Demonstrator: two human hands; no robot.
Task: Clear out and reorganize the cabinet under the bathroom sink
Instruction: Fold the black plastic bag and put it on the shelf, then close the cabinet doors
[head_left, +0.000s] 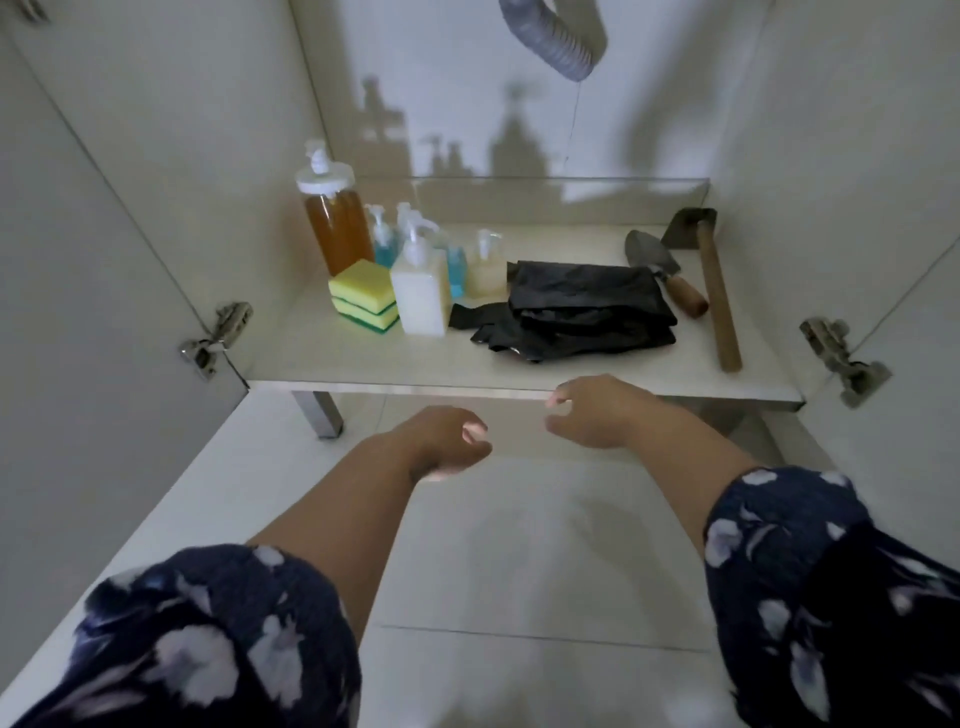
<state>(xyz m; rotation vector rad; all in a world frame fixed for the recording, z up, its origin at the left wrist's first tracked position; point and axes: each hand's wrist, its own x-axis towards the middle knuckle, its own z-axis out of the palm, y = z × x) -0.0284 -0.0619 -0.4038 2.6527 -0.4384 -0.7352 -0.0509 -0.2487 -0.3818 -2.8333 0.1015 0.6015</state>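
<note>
The open cabinet's white floor (363, 358) holds a tall amber pump bottle (332, 223), a white pump bottle (421, 299), small blue pump bottles (384, 244), a pale clear bottle (487, 267) and stacked yellow-green sponges (363, 296) at the left. Folded black plastic bags (576, 312) lie in the middle. A garden trowel (665, 270) and a wooden-handled hoe (714, 291) lie at the right. My left hand (447, 441) and my right hand (597, 410) hover in front of the cabinet's front edge, fingers loosely curled, holding nothing.
Both cabinet doors stand open, with metal hinges at left (215, 338) and right (844, 358). A grey corrugated drain hose (558, 36) hangs from above. A metal cabinet leg (322, 413) stands on the pale tiled floor (519, 571).
</note>
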